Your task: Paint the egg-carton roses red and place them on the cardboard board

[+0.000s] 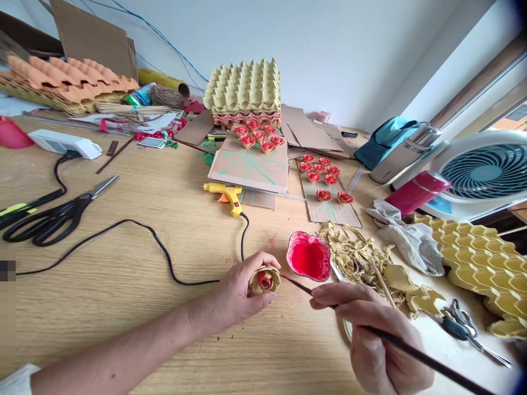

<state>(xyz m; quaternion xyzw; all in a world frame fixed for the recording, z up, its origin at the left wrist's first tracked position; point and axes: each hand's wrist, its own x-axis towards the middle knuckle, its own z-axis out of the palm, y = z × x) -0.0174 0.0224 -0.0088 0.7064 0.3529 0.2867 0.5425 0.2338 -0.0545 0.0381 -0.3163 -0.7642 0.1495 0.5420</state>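
Observation:
My left hand [236,293] is closed around a small egg-carton paper rose [264,279], yellowish outside and painted red in its middle. My right hand [379,340] pinches a long dark paintbrush [395,344], whose tip reaches to just beside the rose. A little bowl of red paint [308,256] stands on the wooden table [123,296] just behind the brush tip. Finished red roses [324,176] lie on a cardboard strip, and more red roses [257,136] sit on a cardboard sheet farther back.
A yellow glue gun [226,195] with a black cord lies in the middle. Black scissors [53,216] are at the left. Egg trays [244,88] are stacked at the back, a yellow tray [481,260] and carton scraps [358,258] at the right. A fan [481,173] stands far right.

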